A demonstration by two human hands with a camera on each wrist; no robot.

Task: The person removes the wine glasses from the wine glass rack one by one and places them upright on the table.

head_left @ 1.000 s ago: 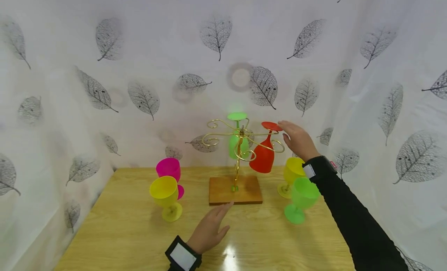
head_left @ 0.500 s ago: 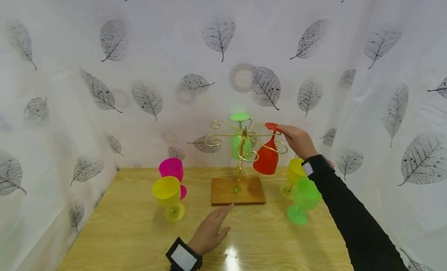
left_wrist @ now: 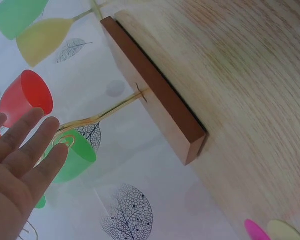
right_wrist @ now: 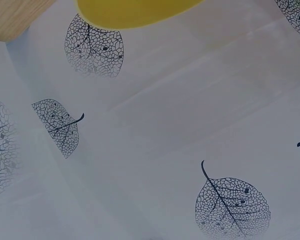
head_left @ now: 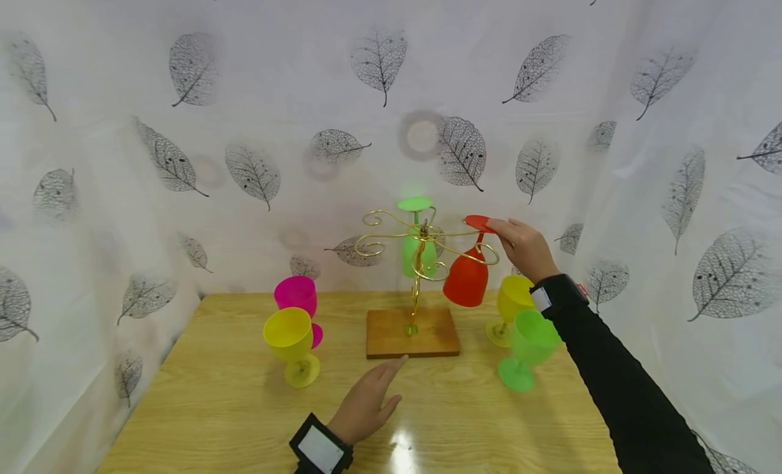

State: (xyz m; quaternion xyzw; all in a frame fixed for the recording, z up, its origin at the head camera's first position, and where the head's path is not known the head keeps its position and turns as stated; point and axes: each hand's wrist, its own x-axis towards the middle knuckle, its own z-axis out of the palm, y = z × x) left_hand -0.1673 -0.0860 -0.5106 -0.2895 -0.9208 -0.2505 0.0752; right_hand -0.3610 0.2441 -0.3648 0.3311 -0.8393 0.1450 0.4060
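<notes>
My right hand (head_left: 524, 248) pinches the foot of a red goblet (head_left: 467, 277), which hangs upside down and slightly tilted at the right side of a gold wire rack (head_left: 420, 267). The thumb is mostly hidden. On the rack's far side, a green goblet (head_left: 411, 257) hangs upside down. My left hand (head_left: 365, 405) is held over the table in front of the rack's wooden base (head_left: 391, 335), holding nothing; its spread fingers (left_wrist: 44, 135) show in the left wrist view. The right hand is out of sight in its own wrist view.
Upright on the table (head_left: 201, 406) stand a magenta goblet (head_left: 296, 296) and a yellow goblet (head_left: 288, 335) at left. Another yellow goblet (head_left: 513, 297) and a light green goblet (head_left: 533, 338) stand at right, below the right forearm. A leaf-patterned curtain (head_left: 275, 87) hangs behind.
The right hand's fingers have come onto the red goblet's foot. The goblet has shifted slightly to the right and hangs straighter. The left hand stays in place.
</notes>
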